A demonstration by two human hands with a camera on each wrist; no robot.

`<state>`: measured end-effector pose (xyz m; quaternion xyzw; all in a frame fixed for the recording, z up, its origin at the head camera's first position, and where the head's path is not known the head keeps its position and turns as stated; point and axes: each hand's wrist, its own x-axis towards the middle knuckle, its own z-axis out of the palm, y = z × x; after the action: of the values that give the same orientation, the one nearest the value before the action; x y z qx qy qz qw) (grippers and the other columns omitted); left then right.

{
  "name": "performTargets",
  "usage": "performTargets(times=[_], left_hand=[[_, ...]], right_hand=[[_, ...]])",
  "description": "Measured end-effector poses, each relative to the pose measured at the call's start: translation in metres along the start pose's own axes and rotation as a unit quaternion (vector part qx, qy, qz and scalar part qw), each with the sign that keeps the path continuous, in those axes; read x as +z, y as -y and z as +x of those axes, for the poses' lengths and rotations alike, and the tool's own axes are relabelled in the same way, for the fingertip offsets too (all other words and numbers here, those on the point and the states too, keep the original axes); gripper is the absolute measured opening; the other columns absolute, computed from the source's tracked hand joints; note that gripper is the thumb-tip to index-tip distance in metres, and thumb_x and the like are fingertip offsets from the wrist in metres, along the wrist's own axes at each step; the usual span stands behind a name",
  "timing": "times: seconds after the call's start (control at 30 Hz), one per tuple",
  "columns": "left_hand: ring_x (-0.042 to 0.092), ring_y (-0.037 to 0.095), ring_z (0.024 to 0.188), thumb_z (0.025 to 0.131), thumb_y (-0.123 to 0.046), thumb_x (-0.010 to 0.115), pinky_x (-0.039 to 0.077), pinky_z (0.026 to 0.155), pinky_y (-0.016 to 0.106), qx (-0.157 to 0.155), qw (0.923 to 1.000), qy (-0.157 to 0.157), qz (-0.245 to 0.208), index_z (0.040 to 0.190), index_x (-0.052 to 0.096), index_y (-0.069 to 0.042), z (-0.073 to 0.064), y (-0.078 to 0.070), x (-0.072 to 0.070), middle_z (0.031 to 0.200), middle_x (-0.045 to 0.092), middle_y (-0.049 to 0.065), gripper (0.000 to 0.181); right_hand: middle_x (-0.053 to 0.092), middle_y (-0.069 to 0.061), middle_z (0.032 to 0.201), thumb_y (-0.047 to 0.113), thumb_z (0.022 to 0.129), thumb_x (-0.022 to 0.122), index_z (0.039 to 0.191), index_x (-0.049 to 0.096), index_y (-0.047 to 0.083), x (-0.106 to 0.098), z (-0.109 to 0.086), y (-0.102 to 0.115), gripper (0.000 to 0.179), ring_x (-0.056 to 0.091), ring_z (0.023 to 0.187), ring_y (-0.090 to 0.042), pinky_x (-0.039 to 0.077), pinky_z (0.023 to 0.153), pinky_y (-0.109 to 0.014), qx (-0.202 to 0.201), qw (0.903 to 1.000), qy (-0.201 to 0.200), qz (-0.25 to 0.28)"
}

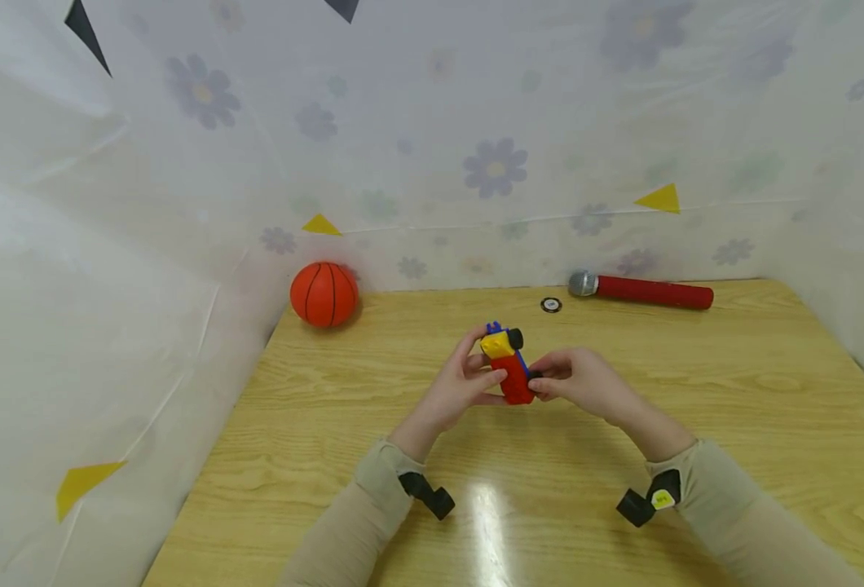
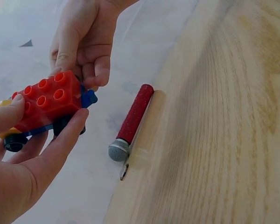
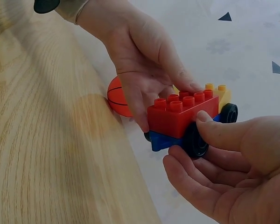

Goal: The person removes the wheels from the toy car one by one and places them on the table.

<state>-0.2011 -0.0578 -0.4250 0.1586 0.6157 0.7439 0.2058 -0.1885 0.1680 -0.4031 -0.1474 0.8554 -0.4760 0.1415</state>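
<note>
Both hands hold a toy block car (image 1: 516, 381) up over the table. It has a red studded block (image 3: 167, 122), a yellow block (image 1: 499, 346) at one end, a blue base (image 3: 165, 142) and black wheels. My left hand (image 1: 452, 390) grips the car, its thumb on the red block and fingers around the other side. At the end away from the yellow block, my right hand (image 1: 584, 381) pinches a black wheel (image 3: 196, 143) between thumb and fingers. In the left wrist view, the studs face the camera.
On the wooden table (image 1: 315, 481), an orange basketball (image 1: 324, 295) sits at the back left. A red-handled microphone (image 1: 652, 291) lies along the back right edge, with a round black-and-white chip (image 1: 551, 304) beside its head. White flowered sheeting (image 1: 403, 147) rises behind and along the sides.
</note>
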Motion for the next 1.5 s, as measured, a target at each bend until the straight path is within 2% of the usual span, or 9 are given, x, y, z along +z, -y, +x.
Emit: performTargets(times=[0.3,0.53,0.7,0.93,1.23,1.5], left_hand=[[0.057,0.037,0.125,0.099,0.0,0.055,0.059,0.083,0.054,-0.003,0.9999,-0.01,0.003,0.152,0.031,-0.03,0.004,0.007,-0.004,0.14,0.055,0.023,0.066],[0.058,0.039,0.124,0.099,0.0,0.056,0.06,0.082,0.053,-0.004,0.9998,-0.015,0.009,0.154,0.029,-0.031,0.005,0.008,-0.004,0.138,0.056,0.025,0.069],[0.058,0.039,0.124,0.099,0.0,0.056,0.06,0.081,0.052,-0.004,0.9997,-0.019,0.012,0.155,0.028,-0.031,0.004,0.007,-0.004,0.137,0.057,0.025,0.07],[0.059,0.04,0.122,0.098,0.001,0.056,0.06,0.079,0.052,-0.007,0.9995,-0.027,0.016,0.155,0.03,-0.029,0.004,0.008,-0.003,0.137,0.058,0.025,0.069],[0.06,0.04,0.122,0.098,0.0,0.056,0.061,0.078,0.052,0.003,0.9993,-0.03,0.023,0.155,0.03,-0.028,0.002,0.006,-0.002,0.136,0.058,0.026,0.068],[0.062,0.04,0.119,0.098,0.0,0.057,0.061,0.078,0.052,0.004,0.9992,-0.029,0.029,0.154,0.031,-0.029,-0.001,0.007,0.0,0.135,0.059,0.026,0.068]], right_hand=[[0.075,-0.011,0.092,0.021,0.093,0.07,0.114,0.069,-0.004,0.003,0.001,0.001,0.032,0.073,0.083,-0.03,0.061,0.077,-0.045,0.015,0.9998,-0.015,0.0],[0.075,-0.01,0.091,0.023,0.091,0.073,0.111,0.071,-0.002,0.006,0.001,0.001,0.032,0.072,0.076,-0.017,0.061,0.074,-0.043,0.019,0.9991,-0.036,-0.014],[0.075,-0.01,0.091,0.022,0.09,0.073,0.111,0.071,-0.002,0.008,0.001,0.0,0.031,0.071,0.074,-0.016,0.061,0.073,-0.043,0.018,0.9985,-0.048,-0.021],[0.075,-0.01,0.09,0.02,0.091,0.073,0.111,0.071,-0.004,0.011,0.001,0.001,0.031,0.071,0.073,-0.016,0.062,0.072,-0.043,0.019,0.9984,-0.048,-0.024],[0.075,-0.009,0.088,0.022,0.091,0.073,0.11,0.071,-0.003,0.012,0.001,0.001,0.032,0.071,0.072,-0.015,0.061,0.071,-0.042,0.018,0.9975,-0.057,-0.039],[0.076,-0.011,0.089,0.019,0.091,0.073,0.109,0.071,-0.004,0.013,-0.002,0.0,0.03,0.073,0.074,-0.024,0.062,0.071,-0.042,0.018,0.9979,-0.055,-0.029]])
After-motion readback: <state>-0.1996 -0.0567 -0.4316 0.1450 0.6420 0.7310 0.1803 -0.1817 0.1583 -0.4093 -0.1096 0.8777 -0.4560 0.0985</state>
